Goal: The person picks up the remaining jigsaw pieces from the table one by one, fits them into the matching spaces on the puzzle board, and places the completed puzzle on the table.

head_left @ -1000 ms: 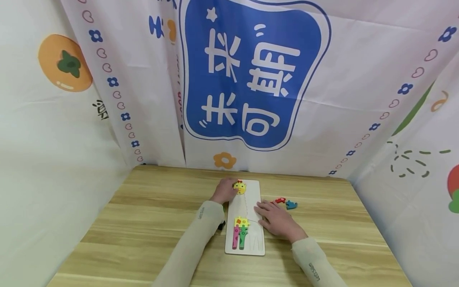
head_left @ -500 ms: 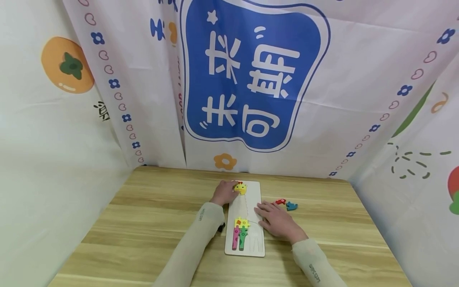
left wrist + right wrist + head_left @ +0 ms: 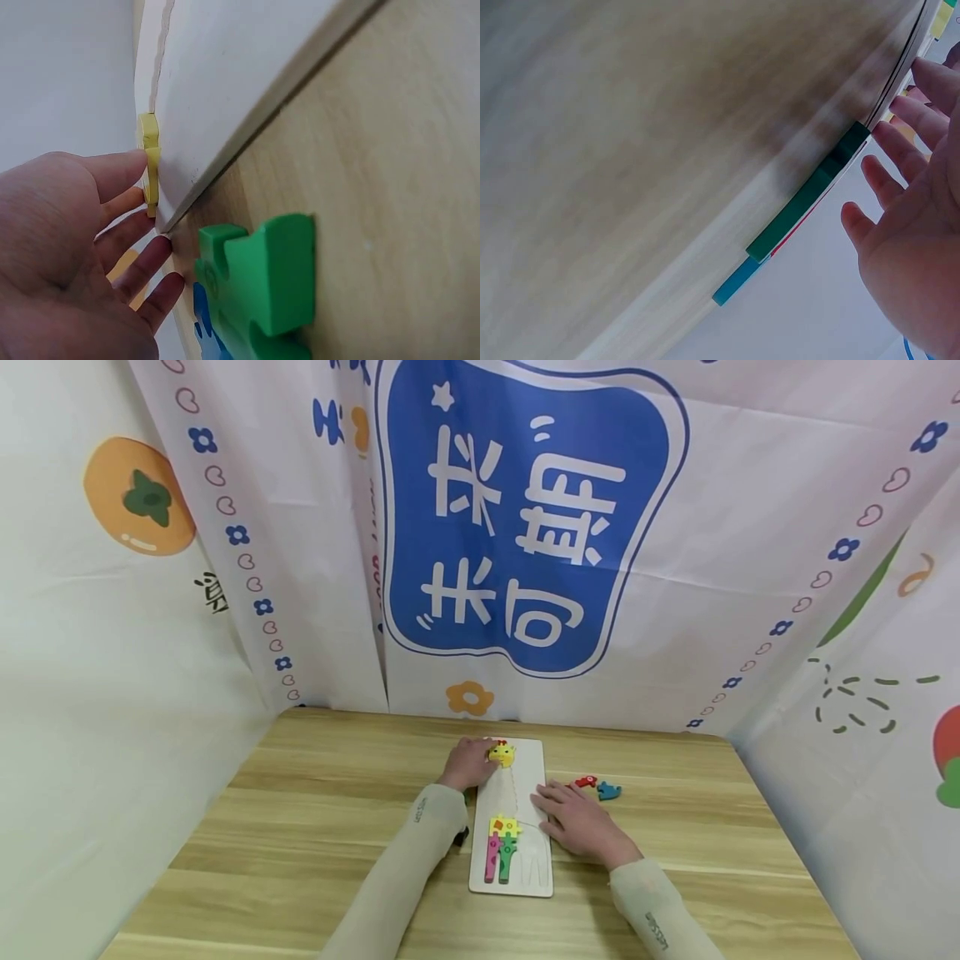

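A pale puzzle board (image 3: pixel 531 768) with a carved outline lies lengthwise on the table. My left hand (image 3: pixel 467 763) pinches a yellow face-shaped puzzle piece (image 3: pixel 502 755) at the board's far end, thumb at its near side. In the left wrist view the thumb touches the yellow piece (image 3: pixel 151 166) while the other fingers spread beyond it. Yellow (image 3: pixel 504 826), pink (image 3: pixel 492 858) and green (image 3: pixel 507 862) pieces fit together at the near left of the board. My right hand (image 3: pixel 577 818) is spread, its fingertips at the board's right edge.
Past the right hand lie a red piece (image 3: pixel 587 782) and a blue piece (image 3: pixel 610 790). A green piece (image 3: pixel 281 274) and a blue piece (image 3: pixel 202 307) sit left of the board, mostly hidden by the left arm in the head view. A printed cloth (image 3: pixel 720 485) backs the table.
The yellow face piece has tilted slightly, then stayed at the board's far end in the left hand. The right hand has kept its place.
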A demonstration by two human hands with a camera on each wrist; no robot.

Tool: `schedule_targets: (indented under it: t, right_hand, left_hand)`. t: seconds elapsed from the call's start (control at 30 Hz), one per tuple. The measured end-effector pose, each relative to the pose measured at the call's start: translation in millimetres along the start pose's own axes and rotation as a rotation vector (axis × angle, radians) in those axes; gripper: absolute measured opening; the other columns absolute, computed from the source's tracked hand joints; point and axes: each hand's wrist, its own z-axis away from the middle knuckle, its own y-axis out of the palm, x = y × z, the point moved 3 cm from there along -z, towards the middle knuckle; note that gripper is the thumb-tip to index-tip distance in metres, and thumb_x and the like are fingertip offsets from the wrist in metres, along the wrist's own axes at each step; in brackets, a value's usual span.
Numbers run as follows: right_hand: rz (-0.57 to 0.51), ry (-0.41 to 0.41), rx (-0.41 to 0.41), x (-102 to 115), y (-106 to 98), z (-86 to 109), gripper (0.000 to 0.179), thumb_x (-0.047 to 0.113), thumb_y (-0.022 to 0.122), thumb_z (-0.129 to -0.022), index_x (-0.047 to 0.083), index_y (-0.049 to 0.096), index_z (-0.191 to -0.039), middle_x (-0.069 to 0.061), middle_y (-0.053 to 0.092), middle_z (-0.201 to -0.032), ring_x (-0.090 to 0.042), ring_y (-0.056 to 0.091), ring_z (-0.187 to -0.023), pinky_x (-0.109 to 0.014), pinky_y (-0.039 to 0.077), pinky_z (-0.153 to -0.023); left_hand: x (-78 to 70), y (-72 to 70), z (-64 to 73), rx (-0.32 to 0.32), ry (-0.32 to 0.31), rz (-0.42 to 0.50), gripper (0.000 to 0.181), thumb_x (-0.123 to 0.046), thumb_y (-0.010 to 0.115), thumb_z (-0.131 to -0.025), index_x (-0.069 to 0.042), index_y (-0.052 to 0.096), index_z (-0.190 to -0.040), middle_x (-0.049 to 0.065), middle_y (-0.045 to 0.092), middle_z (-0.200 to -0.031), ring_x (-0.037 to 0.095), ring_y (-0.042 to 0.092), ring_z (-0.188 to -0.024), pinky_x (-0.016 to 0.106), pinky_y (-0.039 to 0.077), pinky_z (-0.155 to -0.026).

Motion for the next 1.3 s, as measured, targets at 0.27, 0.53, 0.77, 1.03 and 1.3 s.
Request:
schedule_targets:
  t: [0.27, 0.53, 0.77, 1.03, 1.3]
  right_hand:
    - [0.002, 0.006, 0.008, 0.0, 1.1, 1.3, 0.052, 0.034, 0.059, -0.106, 0.012, 0.053, -0.152, -0.009, 0.047, -0.161, -0.035, 0.035, -0.154, -0.057, 0.026, -0.126]
    - [-0.005, -0.008, -0.014, -3.0, 2.6, 1.9, 0.053, 0.034, 0.062, -0.104, 0.012, 0.053, -0.152, -0.010, 0.048, -0.160, -0.036, 0.038, -0.152, -0.060, 0.027, -0.124]
    - [-0.007, 0.000, -0.008, -2.7, 0.1, 1.9, 0.053, 0.034, 0.061, -0.105, 0.012, 0.053, -0.153, -0.010, 0.047, -0.161, -0.036, 0.037, -0.153, -0.059, 0.026, -0.126]
    - [-0.011, -0.013, -0.004, 0.3, -2.1, 0.4, 0.052, 0.033, 0.060, -0.106, 0.011, 0.052, -0.153, -0.011, 0.047, -0.161, -0.036, 0.037, -0.153, -0.059, 0.026, -0.125]
    - [-0.005, -0.006, 0.000, -0.9, 0.7, 0.1, 0.053, 0.033, 0.062, -0.105, 0.012, 0.053, -0.152, -0.010, 0.048, -0.161, -0.036, 0.037, -0.153, -0.059, 0.027, -0.125]
  left_hand:
    - [-3.2, -7.8, 4.1, 0.043, 0.043, -0.001, 0.054, -0.027, 0.063, -0.104, -0.010, 0.049, -0.154, 0.011, 0.052, -0.157, 0.039, 0.044, -0.146, 0.057, 0.034, -0.122]
    - [1.2, -27.9, 14.8, 0.056, 0.096, 0.039, 0.054, -0.025, 0.064, -0.104, -0.011, 0.049, -0.154, 0.012, 0.051, -0.158, 0.038, 0.042, -0.148, 0.059, 0.032, -0.122]
    - [14.5, -46.6, 39.1, 0.084, 0.142, 0.036, 0.059, -0.023, 0.067, -0.102, -0.011, 0.046, -0.156, 0.013, 0.049, -0.159, 0.038, 0.041, -0.149, 0.059, 0.031, -0.123]
    - [39.9, -55.1, 72.6, 0.092, 0.134, 0.012, 0.061, -0.024, 0.071, -0.100, -0.014, 0.047, -0.156, 0.012, 0.050, -0.158, 0.039, 0.041, -0.148, 0.061, 0.028, -0.123]
    - [51.1, -51.2, 78.8, 0.050, 0.153, -0.069, 0.052, -0.021, 0.075, -0.096, -0.009, 0.060, -0.144, 0.014, 0.061, -0.144, 0.038, 0.054, -0.134, 0.060, 0.045, -0.110]
